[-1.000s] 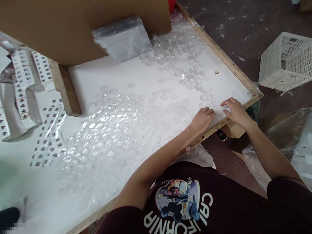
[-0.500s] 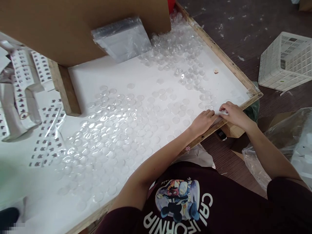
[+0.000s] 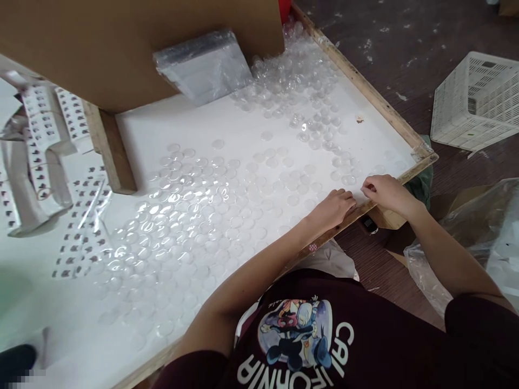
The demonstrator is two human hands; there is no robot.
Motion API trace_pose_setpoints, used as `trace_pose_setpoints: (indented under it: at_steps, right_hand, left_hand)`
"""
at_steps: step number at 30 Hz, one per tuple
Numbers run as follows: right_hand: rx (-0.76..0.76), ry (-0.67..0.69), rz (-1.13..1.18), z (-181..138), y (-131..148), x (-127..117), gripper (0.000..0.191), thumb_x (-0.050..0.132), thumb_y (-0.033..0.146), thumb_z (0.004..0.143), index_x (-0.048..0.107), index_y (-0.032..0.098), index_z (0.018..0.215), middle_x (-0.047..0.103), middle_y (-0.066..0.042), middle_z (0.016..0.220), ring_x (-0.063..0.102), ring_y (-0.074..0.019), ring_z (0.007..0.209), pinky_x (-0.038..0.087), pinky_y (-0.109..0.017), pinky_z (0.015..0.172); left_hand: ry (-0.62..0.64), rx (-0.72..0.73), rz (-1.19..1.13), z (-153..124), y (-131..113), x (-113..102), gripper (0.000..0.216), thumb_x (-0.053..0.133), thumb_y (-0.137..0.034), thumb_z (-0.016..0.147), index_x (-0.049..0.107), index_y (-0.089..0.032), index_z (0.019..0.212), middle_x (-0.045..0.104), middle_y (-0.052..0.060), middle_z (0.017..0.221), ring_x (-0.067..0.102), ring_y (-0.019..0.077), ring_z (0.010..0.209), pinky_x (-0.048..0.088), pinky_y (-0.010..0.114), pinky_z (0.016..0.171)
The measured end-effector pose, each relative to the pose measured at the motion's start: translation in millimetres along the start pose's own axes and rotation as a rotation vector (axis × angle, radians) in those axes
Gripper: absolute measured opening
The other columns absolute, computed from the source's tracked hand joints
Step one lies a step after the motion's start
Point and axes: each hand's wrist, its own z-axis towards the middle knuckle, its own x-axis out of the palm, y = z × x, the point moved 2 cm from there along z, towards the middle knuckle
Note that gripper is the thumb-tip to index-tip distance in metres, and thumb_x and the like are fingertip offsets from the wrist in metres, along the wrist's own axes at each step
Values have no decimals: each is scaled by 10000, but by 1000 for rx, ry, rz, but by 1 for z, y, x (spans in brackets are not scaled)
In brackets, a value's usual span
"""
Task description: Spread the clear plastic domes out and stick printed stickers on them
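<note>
My left hand point(image 3: 334, 208) rests at the front edge of a white table with its fingers curled together, knuckles up. What lies under those fingers is hidden. Just to its right, my right hand point(image 3: 383, 193) is closed in a pinch, thumb and forefinger together; anything between them is too small to make out. A narrow gap separates the two hands. Around them on the white tabletop point(image 3: 227, 121) lie clear round discs point(image 3: 340, 162), the nearest just beyond my fingers. Many more clear discs point(image 3: 186, 205) spread over the middle and left of the table.
A wooden rim point(image 3: 365, 89) borders the table. At the back stand a brown board point(image 3: 121, 54) and a plastic-wrapped packet point(image 3: 206, 67). Printed sticker sheets point(image 3: 81, 221) lie left of a wooden block point(image 3: 115, 156). A white crate point(image 3: 478, 108) stands on the floor at right.
My left hand has drawn slightly left, away from my right hand. The small white piece seen at my right fingertips no longer shows. The discs lie as before.
</note>
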Motion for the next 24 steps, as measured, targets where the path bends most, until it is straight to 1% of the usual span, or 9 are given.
trace_pose_setpoints:
  at_steps: [3,5,7,10,13,16,19,22,24]
  right_hand:
    - [9,13,33,1,-2,-2,183,513,281,935,674,254,850,731,-49,807,665,-246,754,471,-346,666]
    - [8,5,39,2,-3,-3,146,531,262,918,675,253,892,736,-55,851,673,-255,781,487,-357,683]
    - [-15,-42,18,5,-3,-2,127,550,255,906,675,244,929,725,-81,916,673,-276,832,508,-393,739]
    - [-82,-143,-4,12,3,0,153,566,256,902,673,236,1010,683,-118,1039,654,-317,965,508,-456,854]
    - [-129,-162,16,22,10,5,231,600,260,883,658,246,1106,644,-127,1101,621,-339,1060,496,-478,906]
    - [-105,-110,28,31,13,9,244,624,278,861,647,233,1100,626,-130,1056,615,-341,1020,498,-472,879]
    - [-89,-93,59,30,9,10,221,632,278,841,626,229,1057,615,-111,986,612,-322,968,497,-447,848]
    - [-83,-116,70,21,-1,7,214,650,291,829,610,239,1033,608,-85,938,606,-300,924,488,-429,837]
    - [-73,-135,64,15,-9,5,212,661,322,834,611,241,1024,611,-79,928,606,-295,909,482,-427,833]
  left_hand:
    - [-57,-93,-173,3,2,4,363,390,-62,994,598,-173,1271,716,87,1033,668,192,908,535,338,789]
    - [-75,-100,-214,4,2,5,332,413,-70,995,613,-176,1237,702,90,1067,675,180,910,545,320,775]
    - [-98,-89,-167,5,1,5,288,473,-64,975,637,-177,1184,668,97,1140,669,184,954,550,322,805]
    - [-152,-118,-37,6,3,2,256,546,-90,961,628,-157,1194,628,114,1184,644,214,994,547,349,833]
    - [-214,-184,101,9,12,-3,224,485,-106,993,621,-139,1168,622,129,1170,617,244,1021,530,376,842]
    - [-217,-198,205,16,22,-6,214,433,-107,1007,628,-151,1084,622,128,1139,599,258,1028,512,389,852]
    - [-199,-184,250,22,29,-5,211,424,-102,1006,627,-159,1010,619,123,1102,591,259,1017,498,377,843]
    - [-186,-157,224,22,28,-4,196,434,-92,998,618,-154,970,620,128,1100,593,256,1022,486,369,848]
    - [-194,-149,125,20,25,-6,172,447,-94,994,606,-154,970,636,123,1078,600,249,1012,481,361,846]
